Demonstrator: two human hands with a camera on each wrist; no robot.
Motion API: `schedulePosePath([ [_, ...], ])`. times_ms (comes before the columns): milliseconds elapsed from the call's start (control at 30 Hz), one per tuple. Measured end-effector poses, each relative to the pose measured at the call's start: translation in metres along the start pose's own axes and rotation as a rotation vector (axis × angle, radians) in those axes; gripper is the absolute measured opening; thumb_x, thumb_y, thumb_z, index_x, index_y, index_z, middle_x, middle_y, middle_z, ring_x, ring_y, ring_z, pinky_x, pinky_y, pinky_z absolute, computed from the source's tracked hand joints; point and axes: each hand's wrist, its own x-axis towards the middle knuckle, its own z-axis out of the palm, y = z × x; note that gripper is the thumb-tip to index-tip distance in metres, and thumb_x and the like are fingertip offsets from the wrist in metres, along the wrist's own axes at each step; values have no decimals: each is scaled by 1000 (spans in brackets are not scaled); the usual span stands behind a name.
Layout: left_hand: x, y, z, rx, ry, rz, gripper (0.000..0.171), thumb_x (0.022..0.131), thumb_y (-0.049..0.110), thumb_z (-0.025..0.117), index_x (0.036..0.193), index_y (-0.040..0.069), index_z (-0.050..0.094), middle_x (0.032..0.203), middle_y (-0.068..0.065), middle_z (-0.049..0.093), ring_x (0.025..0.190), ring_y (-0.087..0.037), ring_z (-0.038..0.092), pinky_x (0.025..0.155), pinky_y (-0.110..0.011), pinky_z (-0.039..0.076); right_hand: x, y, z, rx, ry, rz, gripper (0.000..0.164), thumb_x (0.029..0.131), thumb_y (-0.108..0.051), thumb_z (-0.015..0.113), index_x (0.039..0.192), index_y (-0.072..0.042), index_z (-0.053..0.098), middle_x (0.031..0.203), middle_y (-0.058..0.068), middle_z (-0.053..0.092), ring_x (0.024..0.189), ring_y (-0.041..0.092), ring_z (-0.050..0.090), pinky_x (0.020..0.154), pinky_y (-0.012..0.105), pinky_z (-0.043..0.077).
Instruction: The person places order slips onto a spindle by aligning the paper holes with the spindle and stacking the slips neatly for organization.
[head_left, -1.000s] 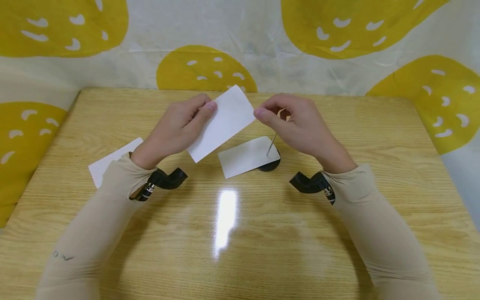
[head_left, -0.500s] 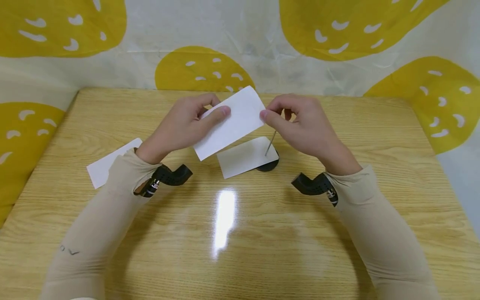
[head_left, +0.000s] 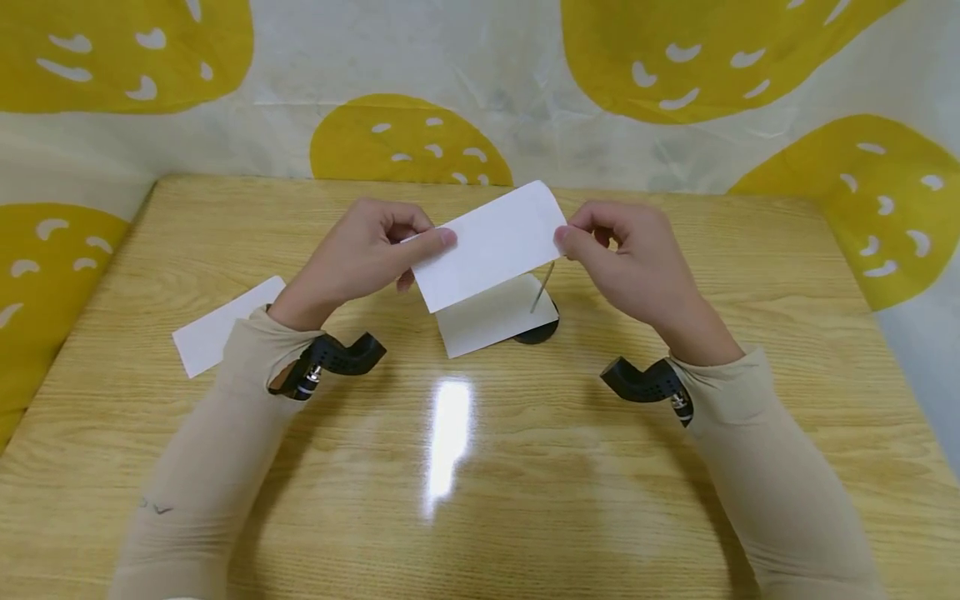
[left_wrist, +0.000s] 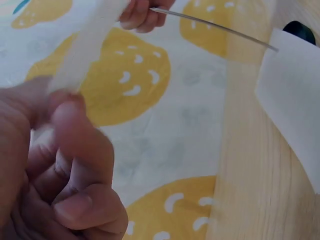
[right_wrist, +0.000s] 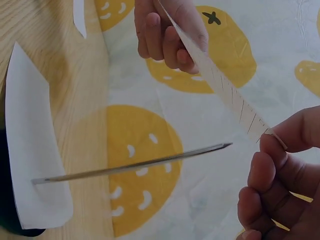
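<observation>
A white paper slip (head_left: 495, 246) is held up level between both hands. My left hand (head_left: 375, 250) pinches its left end, thumb on top. At the opposite end, my right hand (head_left: 630, 254) pinches the edge between thumb and forefinger. Below stands a bill spike, with a thin metal needle (right_wrist: 135, 167) rising from a round black base (head_left: 540, 332). Another slip (head_left: 480, 321) is pierced by the needle and lies low over that base. In the right wrist view, the pointed tip is bare and apart from the held slip, whose underside (right_wrist: 230, 95) carries dark lines.
One more white slip (head_left: 221, 329) lies on the wooden table (head_left: 525, 500) at the left, partly behind my left sleeve. A white curtain (head_left: 480, 58) with yellow fruit shapes hangs along the table's far edge and sides.
The held slip has moved to the right and turned flatter, so it now overlaps the spike's needle and the pierced slip in the head view. Both hands have shifted right with it.
</observation>
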Motion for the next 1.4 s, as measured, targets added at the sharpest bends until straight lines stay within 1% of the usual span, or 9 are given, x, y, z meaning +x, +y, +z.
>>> schedulePosePath([
  [100,1,-1,4,-44,10,26,31,99,43,69,94,13,74,56,1,60,56,-33,64,47,-32,31,-3,5,-2,12,13,11,22,100,-20,64,80,-13,69,63,-5,49,62,16,41,57,31,32],
  [200,1,-1,7,-99,28,52,28,100,39,69,96,12,74,53,1,58,56,-37,62,50,-34,35,-6,8,-4,21,13,10,23,100,-19,63,79,-12,69,64,-5,51,60,16,40,57,31,32],
  [300,0,-2,10,-150,50,63,26,99,37,70,96,12,75,51,2,55,54,-34,60,54,-35,38,-8,10,-6,29,1,8,23,100,-19,63,79,-12,69,68,-6,56,60,16,39,57,31,33],
  [467,-2,-4,14,-207,79,74,24,98,34,72,93,11,77,50,2,54,52,-27,59,57,-32,39,-8,13,-8,11,-46,-12,23,101,-18,64,80,-12,69,71,-9,57,62,15,40,59,30,33],
  [700,-5,-4,15,-209,86,71,24,97,34,73,93,11,77,51,0,56,52,-25,60,55,-31,36,-6,16,-9,-37,-72,-4,23,101,-19,64,80,-12,69,66,-9,51,63,14,41,59,30,32],
  [933,-6,-4,14,-201,68,68,22,98,32,73,95,10,76,52,1,57,53,-32,58,56,-30,41,-6,17,-9,-69,-89,-13,24,100,-20,66,78,-13,71,67,-10,54,65,14,44,59,30,32],
  [1067,-6,-5,15,-200,60,65,21,96,32,75,95,11,76,52,1,57,51,-26,58,56,-30,42,-7,17,-9,-77,-105,-6,23,100,-22,67,79,-14,72,68,-9,55,67,16,45,60,29,32],
  [1233,-6,-5,12,-211,40,40,21,91,30,81,96,10,76,53,1,61,51,-24,59,55,-30,45,-8,16,-9,-81,-121,26,23,100,-23,69,79,-14,72,69,-7,56,68,18,46,59,29,32],
  [1400,-6,-5,11,-199,26,18,21,90,29,83,95,10,75,55,0,62,51,-22,60,48,-31,38,-8,15,-9,-93,-141,40,23,100,-23,68,79,-13,71,69,-5,55,67,16,46,57,28,33],
])
